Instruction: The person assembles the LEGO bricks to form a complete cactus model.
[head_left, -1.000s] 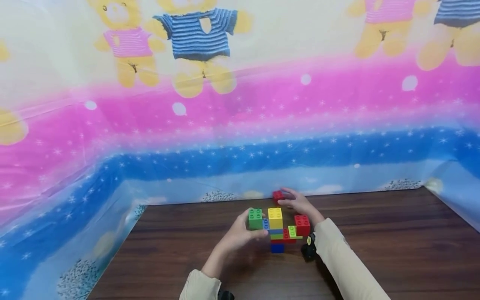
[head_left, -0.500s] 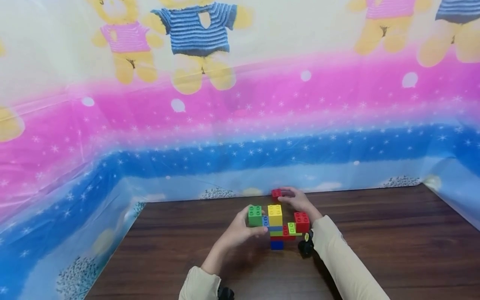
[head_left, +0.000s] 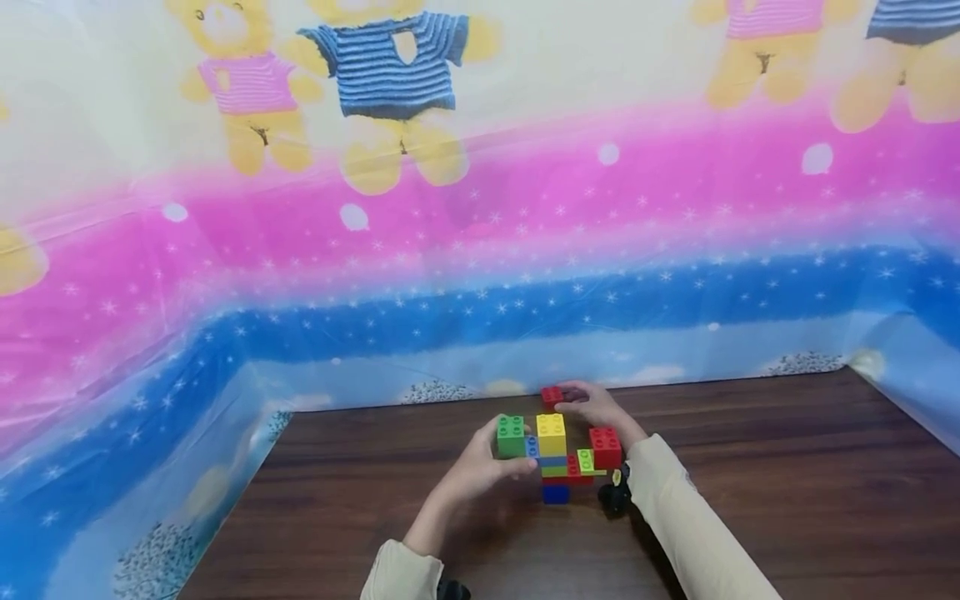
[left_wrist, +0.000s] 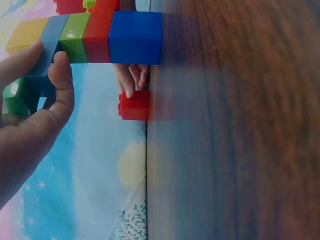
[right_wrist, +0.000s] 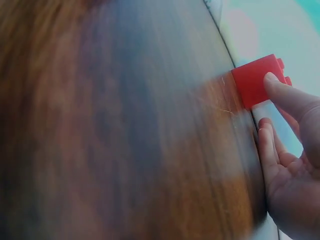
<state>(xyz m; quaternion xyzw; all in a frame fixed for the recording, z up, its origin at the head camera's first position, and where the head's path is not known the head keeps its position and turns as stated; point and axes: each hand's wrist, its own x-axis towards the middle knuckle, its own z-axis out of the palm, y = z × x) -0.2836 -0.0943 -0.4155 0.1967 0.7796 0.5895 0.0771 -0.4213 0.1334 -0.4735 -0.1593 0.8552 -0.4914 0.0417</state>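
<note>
A stacked toy-brick build stands upright in the middle of the head view. It has a yellow brick on top, a dark blue one at the bottom, a green brick out to the left and a red one out to the right. My left hand grips its left arm at the blue brick, thumb on the near side. Behind the build, a loose red brick sits on the tabletop. My right hand pinches it from the right; the thumb lies on one face, and fingertips behind it are hidden.
The brown wooden table ends at the back against a printed cloth with teddy bears. The loose brick is close to that back edge. Dark wrist devices sit at the cuffs of the sleeves.
The right hand's fingers have closed in on the loose red brick, which has shifted slightly left and nearer. My left hand and the build stay in place.
</note>
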